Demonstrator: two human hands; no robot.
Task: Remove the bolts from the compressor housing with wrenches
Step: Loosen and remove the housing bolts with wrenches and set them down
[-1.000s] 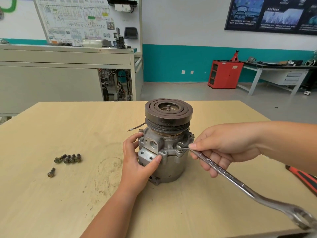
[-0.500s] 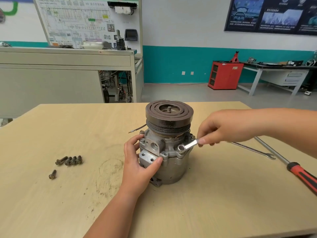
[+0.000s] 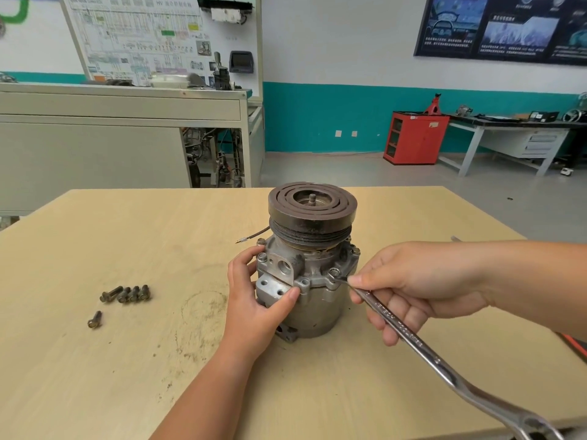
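one wrench [image 3: 413, 336] diagonal, head on bolt [image 3: 333, 272]

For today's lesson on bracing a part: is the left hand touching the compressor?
Touching. The head view shows the left hand wrapped against the compressor, with the thumb tip pressed on its front and no gap between them.

Five loose bolts [image 3: 133, 293] lie on the one table [image 3: 95, 392]: four in a row and one [image 3: 94, 319] apart. There is one compressor [image 3: 313, 312], with at least four bolt heads [image 3: 262, 257] showing on its flange. One wrench [image 3: 413, 341] and one red-handled tool [image 3: 576, 346] are in view.
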